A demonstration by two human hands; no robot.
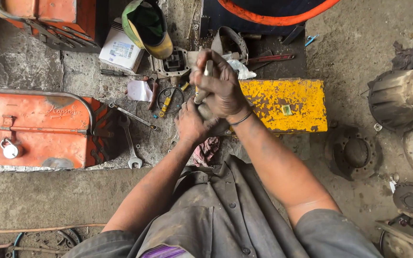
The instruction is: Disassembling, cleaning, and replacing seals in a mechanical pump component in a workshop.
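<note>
Right hand (221, 88): closed around a thin metal rod (202, 86), held upright above the lap. Left hand (190, 124): clasped on a dark metal part (207, 114), pressed just under the right hand; the rod's lower end is met there. Behind the hands a yellow metal box (288, 102) is seen. An orange toolbox (34, 126) and a spanner (130, 143) are laid to the left.

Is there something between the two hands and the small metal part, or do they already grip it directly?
Nothing visible stands between them. The right hand is closed around the metal part, and the left hand holds it from below. Both touch it directly, over the yellow box.
</note>
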